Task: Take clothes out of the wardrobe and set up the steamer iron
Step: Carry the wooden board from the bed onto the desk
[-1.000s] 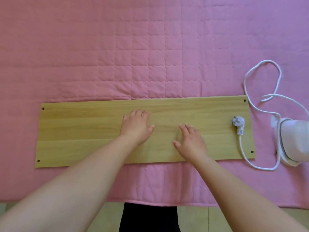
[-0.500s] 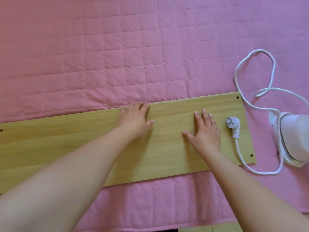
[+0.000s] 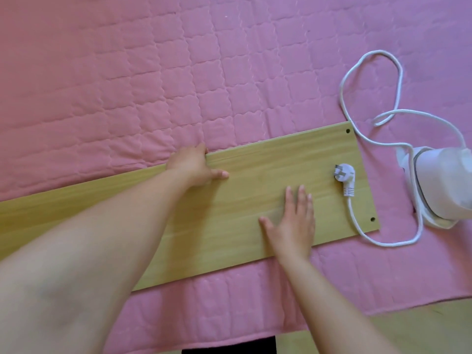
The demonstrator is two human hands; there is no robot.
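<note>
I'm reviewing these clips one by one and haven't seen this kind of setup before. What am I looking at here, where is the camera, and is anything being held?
There is no machine: a person works with bare hands, filmed by a camera worn on their head, looking down. A pink quilt covers the surface. On it lies a long wooden board. The left hand rests at the board's far edge, fingers over that edge. The right hand lies flat on the board, holding nothing. A white plug lies on the board's right end; its cord loops across the quilt to a white steamer iron beside the board.
</note>
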